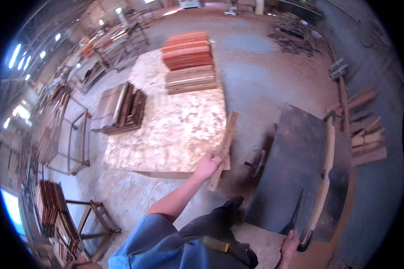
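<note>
My left hand (209,165) is closed around a narrow wooden strip (229,130), gripping it below its middle. The strip slants upward over the right edge of a pale, mottled board platform (179,121). At the lower right, my right hand (290,243) is by the near edge of a dark flat worktable (285,157). Its fingers look curled and are partly hidden. A thin dark shape (297,208) runs from them over the surface; whether it is a tool or a shadow I cannot make out. A long pale wooden rail (323,188) lies along the worktable.
Orange-red boards (187,51) and a brown board stack (191,80) stand at the platform's far end. More brown boards (119,107) sit on its left side. Metal frames (78,141) and stacked slats (51,204) are at left. Wood pieces (366,139) lie beyond the worktable.
</note>
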A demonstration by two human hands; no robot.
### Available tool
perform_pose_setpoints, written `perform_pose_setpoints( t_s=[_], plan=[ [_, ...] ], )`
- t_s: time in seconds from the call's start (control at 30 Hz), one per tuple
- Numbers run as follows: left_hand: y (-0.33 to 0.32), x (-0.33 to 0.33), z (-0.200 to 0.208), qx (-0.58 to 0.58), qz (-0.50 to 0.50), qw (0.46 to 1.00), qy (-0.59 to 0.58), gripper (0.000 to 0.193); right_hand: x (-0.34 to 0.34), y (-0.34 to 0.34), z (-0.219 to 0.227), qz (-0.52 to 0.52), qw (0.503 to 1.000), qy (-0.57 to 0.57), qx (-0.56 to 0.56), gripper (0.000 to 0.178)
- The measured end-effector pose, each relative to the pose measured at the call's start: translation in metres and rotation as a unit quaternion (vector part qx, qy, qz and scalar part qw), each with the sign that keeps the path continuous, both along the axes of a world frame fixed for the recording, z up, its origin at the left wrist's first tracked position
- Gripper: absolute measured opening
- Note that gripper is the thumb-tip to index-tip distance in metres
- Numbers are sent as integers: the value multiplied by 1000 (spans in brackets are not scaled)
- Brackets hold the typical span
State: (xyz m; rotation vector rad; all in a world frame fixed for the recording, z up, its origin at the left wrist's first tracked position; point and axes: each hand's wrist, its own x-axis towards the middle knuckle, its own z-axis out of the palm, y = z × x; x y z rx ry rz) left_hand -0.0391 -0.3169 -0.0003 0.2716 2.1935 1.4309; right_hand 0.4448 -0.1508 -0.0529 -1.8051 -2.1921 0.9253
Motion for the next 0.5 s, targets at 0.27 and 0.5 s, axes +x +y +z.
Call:
perform_pose_setpoints(
  t_s=[0.27, 0.5],
  plan=[
    [-181, -124, 82, -281, 130, 922, 234, 27, -14, -14, 0, -16, 995, 73, -73, 42],
    [-270, -274, 90, -373, 212, 833, 351, 23, -153, -55, 66, 56, 987, 110, -98, 38]
  ],
)
